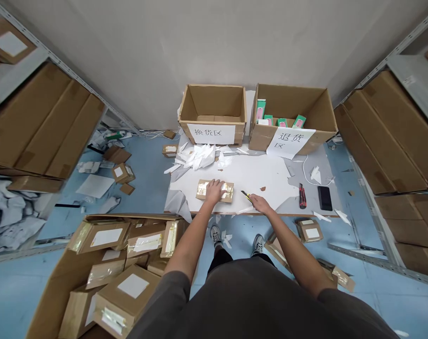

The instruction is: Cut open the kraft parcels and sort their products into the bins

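Observation:
A small taped cardboard box lies flat near the front of the white-covered table. My left hand grips it from above, fingers over its top toward the far edge. To the right of the box, my right hand is closed around a yellow-and-black utility knife. The knife's dark tip points left toward the box, with a gap between them. Part of the knife's handle is hidden in my fingers.
Behind stand two open cartons with paper signs, a left carton and a right carton holding several green-and-pink boxes. A red utility knife and a phone lie right. Paper scraps litter the table. A large carton of parcels is lower left.

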{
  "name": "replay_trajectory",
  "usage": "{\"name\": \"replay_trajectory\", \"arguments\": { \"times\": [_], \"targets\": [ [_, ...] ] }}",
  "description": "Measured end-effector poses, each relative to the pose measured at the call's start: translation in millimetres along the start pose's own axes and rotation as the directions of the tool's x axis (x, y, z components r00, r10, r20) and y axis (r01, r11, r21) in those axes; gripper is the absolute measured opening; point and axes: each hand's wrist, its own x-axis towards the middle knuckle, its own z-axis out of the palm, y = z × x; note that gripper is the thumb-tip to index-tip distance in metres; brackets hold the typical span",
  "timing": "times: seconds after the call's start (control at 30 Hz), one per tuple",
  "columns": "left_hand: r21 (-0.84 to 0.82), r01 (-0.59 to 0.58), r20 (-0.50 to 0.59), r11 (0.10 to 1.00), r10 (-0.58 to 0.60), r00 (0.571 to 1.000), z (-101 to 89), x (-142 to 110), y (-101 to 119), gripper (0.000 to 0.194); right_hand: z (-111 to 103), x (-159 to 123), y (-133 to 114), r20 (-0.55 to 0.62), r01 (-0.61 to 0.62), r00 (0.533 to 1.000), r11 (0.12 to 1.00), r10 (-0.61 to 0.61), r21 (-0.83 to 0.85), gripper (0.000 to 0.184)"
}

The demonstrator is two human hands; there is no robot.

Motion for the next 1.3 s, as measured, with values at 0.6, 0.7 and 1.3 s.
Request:
{"name": "replay_trajectory", "arguments": {
  "times": [0.6,0.7,1.3],
  "targets": [
    [0.078,-0.161,0.001,0.984,0.162,0.987,24.7,2,-14,0.056,6,8,-16,-0.098,0.118,0.986,0.976,-0.137,-0.185,0.032],
    [0.02,-0.18,-0.123,0.984,0.181,0.976,38.5,-8,-19,0.051,7,14,-19,-0.053,0.16,0.982,0.947,-0.181,-0.28,0.033],
    [-0.11,-0.084,-0.209,0.99,0.06,0.976,56.7,-6,-10,0.048,-9,55,-26,0.071,0.352,0.927,0.785,-0.369,-0.51,0.032]
  ]
}}
